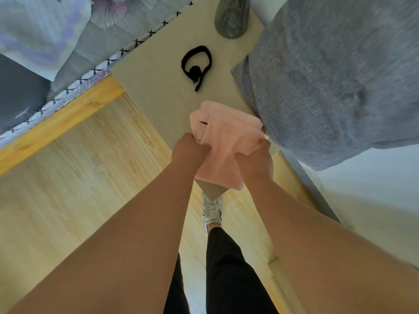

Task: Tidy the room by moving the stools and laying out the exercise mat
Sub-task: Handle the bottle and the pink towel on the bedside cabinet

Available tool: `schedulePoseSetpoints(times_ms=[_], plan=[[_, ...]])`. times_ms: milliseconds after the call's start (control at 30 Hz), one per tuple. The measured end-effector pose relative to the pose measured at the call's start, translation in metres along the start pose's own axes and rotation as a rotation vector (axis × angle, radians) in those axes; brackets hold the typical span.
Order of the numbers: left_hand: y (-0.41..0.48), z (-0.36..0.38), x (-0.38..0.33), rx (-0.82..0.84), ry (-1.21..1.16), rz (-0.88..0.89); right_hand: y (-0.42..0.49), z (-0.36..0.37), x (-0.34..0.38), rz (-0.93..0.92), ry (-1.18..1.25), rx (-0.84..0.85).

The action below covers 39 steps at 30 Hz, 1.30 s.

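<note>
Two legs in black trousers stand nearest, and one white trainer (pixel 212 211) is planted on the wood floor (pixel 79 177) just below the pink cloth (pixel 224 137). Both bare forearms reach forward to that cloth. The left hand (pixel 189 150) is clenched on its left edge and the right hand (pixel 255 163) is bunched into its right edge, so each hand grasps the folded fabric. The cloth lies on the near corner of a pale flat top (pixel 154 71), and the corner tip pokes out under it.

Just beyond the cloth, on the same top, lies a looped black cord (pixel 196 64). To the cloth's right, a grey knit fabric (pixel 317 75) hangs over the top's edge. Well to its left is a bed with a patterned quilt (pixel 95 41).

Farthest from the cloth, at the top's far end, stands a grey mottled roll (pixel 231 19). It is blurred and cut off by the frame, but it may be the rolled exercise mat. No stool is plainly in view.

I judge this to be a clearing step, with small items handled before the mat work starts, and the task itself barely begun. The next move calls for setting the cloth aside and freeing both hands. The person would then reach past the cord for the roll and find open floor to spread it on.
</note>
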<state>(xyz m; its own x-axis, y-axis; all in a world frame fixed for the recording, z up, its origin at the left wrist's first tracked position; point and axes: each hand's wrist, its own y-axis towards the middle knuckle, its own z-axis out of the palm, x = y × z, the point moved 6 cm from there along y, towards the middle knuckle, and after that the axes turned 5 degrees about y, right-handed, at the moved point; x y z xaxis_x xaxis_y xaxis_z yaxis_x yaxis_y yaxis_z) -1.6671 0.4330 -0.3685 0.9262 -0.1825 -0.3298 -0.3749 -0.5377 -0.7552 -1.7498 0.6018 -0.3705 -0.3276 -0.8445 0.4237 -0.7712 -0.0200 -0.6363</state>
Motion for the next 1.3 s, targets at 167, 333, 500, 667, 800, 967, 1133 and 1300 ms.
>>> schedulePoseSetpoints(times_ms=[167,333,500,667,800,967,1133,1300], plan=[[-0.016,0.006,0.019,0.138,-0.285,-0.105,-0.005,-0.003,0.012,-0.052,0.004,-0.013],[-0.04,0.001,0.061,0.284,-0.544,-0.218,-0.03,0.027,0.034,-0.169,-0.021,0.046],[-0.056,-0.024,0.14,0.215,-0.677,-0.303,-0.074,0.081,0.053,-0.301,-0.107,0.152],[-0.079,-0.04,0.222,0.153,-0.805,-0.351,-0.122,0.137,0.068,-0.439,-0.248,0.278],[-0.109,-0.045,0.305,0.079,-0.961,-0.375,-0.18,0.193,0.069,-0.503,-0.358,0.324],[-0.153,-0.035,0.417,-0.09,-1.101,-0.467,-0.265,0.273,0.059,-0.587,-0.446,0.378],[-0.2,-0.017,0.539,-0.217,-1.209,-0.604,-0.357,0.367,0.03,-0.626,-0.598,0.509],[-0.253,-0.007,0.654,-0.217,-1.23,-0.749,-0.465,0.454,0.0,-0.639,-0.838,0.677]])
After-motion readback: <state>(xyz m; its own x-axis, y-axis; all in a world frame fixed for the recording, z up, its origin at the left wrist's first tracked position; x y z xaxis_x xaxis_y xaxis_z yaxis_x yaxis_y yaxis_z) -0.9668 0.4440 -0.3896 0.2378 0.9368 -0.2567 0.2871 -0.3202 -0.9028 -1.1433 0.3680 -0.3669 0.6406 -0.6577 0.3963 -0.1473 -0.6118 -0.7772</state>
